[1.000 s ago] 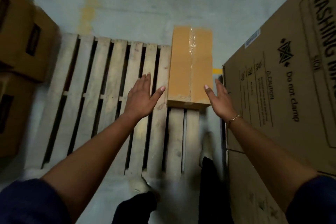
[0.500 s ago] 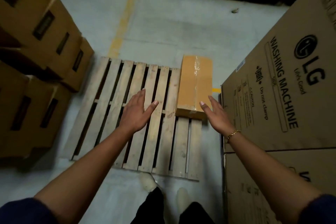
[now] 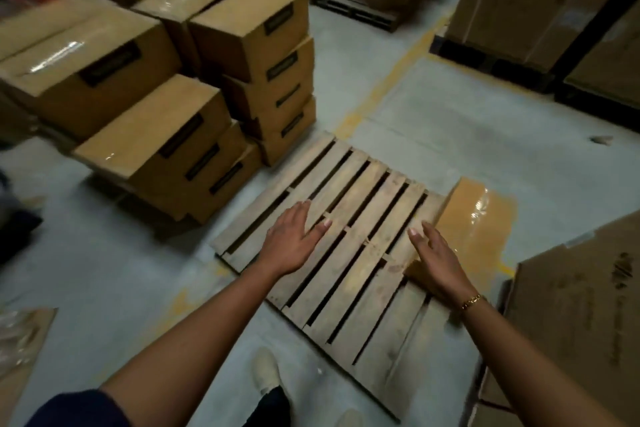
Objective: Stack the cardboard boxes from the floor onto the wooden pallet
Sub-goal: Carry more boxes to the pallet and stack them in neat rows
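Cardboard box (image 3: 474,218): resting on pallet (image 3: 374,288).
Left hand (image 3: 291,246), right hand (image 3: 438,262): hovering released, empty.
Floor stack (image 3: 194,156): best lifting topmost squarely.

No wording could be read, dark labels (image 3: 110,63) on the stacked cardboard boxes (image 3: 152,139) were blurred past reading, faint print (image 3: 621,270) on the large carton (image 3: 568,315) at right was too smeared to make out

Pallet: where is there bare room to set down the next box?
Free: every slat of the pallet from the taped box at its right edge across to the side nearest the box stacks; also the floor past its far end. Crowded: the right, where a big carton flanks the box, and the corner by the stacks.
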The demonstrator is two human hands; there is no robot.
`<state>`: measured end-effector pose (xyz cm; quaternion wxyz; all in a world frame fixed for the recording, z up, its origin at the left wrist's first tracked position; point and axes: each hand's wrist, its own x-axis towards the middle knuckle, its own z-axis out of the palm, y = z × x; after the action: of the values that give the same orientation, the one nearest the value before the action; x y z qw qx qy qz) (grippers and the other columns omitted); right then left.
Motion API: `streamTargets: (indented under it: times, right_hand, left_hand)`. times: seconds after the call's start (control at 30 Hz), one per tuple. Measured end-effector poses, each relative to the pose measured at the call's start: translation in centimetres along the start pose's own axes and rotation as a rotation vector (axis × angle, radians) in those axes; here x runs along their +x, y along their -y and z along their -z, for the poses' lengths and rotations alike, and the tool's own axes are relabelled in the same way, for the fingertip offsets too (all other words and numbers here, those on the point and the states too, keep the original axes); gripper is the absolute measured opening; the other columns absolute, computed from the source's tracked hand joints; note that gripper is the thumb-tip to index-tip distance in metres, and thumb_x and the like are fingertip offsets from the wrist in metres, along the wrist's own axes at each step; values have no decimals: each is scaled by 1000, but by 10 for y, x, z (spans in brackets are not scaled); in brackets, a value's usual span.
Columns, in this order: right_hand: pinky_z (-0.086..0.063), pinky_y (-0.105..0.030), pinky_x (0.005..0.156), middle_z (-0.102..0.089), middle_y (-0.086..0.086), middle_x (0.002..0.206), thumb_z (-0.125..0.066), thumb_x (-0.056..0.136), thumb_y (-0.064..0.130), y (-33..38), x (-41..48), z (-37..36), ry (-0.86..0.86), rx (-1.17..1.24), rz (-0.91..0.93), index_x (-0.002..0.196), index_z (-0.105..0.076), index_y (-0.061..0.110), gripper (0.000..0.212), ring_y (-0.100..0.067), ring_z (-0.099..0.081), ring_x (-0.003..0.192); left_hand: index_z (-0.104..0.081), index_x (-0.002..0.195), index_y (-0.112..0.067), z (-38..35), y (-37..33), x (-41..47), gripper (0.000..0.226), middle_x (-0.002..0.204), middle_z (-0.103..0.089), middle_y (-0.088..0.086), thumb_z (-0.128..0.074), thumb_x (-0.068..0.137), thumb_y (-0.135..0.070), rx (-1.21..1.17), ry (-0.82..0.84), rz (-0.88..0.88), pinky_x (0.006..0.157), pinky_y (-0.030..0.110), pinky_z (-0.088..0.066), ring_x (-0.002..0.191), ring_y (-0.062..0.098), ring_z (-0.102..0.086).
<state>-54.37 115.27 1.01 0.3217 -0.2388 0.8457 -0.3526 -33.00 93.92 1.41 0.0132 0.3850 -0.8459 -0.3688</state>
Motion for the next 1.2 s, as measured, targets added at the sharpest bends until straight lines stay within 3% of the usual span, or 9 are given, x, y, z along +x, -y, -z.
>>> streamTargets:
  times: [0.23,0.37,0.6,0.83,1.2]
  right_hand:
    - [-30,-44,122,-32,1,166,-42,88,76,114,40,-103,150,-8,143,161,-31,27,88,-21,-34,150]
    - [-32,-44,121,-33,1,165,-45,97,67,181,61,-180,212,36,148,160,-30,28,76,-23,-36,149]
    - [-30,-46,122,-34,2,165,-45,94,70,274,90,-305,281,71,97,160,-30,28,80,-22,-34,150]
    - [-30,-42,118,-34,-3,164,-47,102,60,333,134,-391,339,78,45,161,-29,25,71,-24,-35,150]
    - [-37,-54,116,-38,-3,162,-47,99,64,404,256,-507,432,116,-78,159,-31,26,73,-25,-42,145]
  left_hand:
    - [-24,164,-23,104,105,-14,80,170,-24,3,-33,100,-71,-29,-148,150,125,45,-20,156,23,-21]
    - [-23,164,-27,170,176,-13,82,171,-22,0,-32,98,-74,-73,-179,222,126,53,-19,157,21,-18]
    - [-27,163,-24,280,294,6,87,170,-25,3,-30,94,-77,-63,-166,308,123,57,-23,156,25,-22]
    - [-33,160,-24,336,380,47,84,167,-30,4,-31,96,-78,-110,-176,389,120,58,-29,153,29,-29]
    - [-42,155,-18,408,482,152,71,162,-37,10,-37,103,-65,-122,-168,526,117,49,-31,148,33,-34]
